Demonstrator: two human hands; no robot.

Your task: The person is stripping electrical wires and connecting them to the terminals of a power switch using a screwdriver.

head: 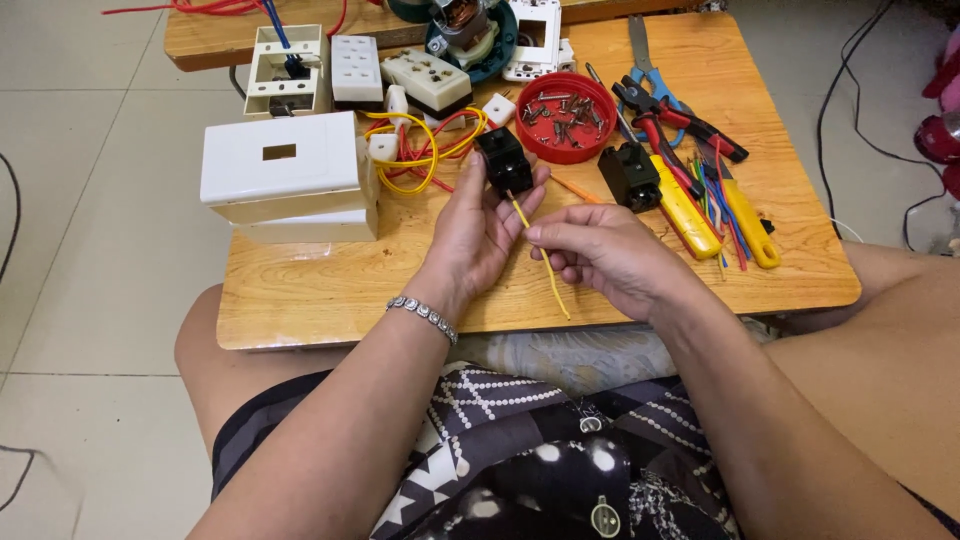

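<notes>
My left hand (475,225) grips a small black switch block (503,160) above the wooden table (330,290). A thin yellow wire (553,285) runs down from the block's underside. My right hand (600,255) pinches that wire between thumb and forefinger a little below the block. A beaded bracelet (423,316) sits on my left wrist.
A white plastic box (285,175) lies at the left. Behind are white sockets (430,80), a coil of red and yellow wires (420,150), and a red lid holding screws (565,115). A second black block (630,175), pliers, screwdrivers and wire pieces (700,170) lie at the right.
</notes>
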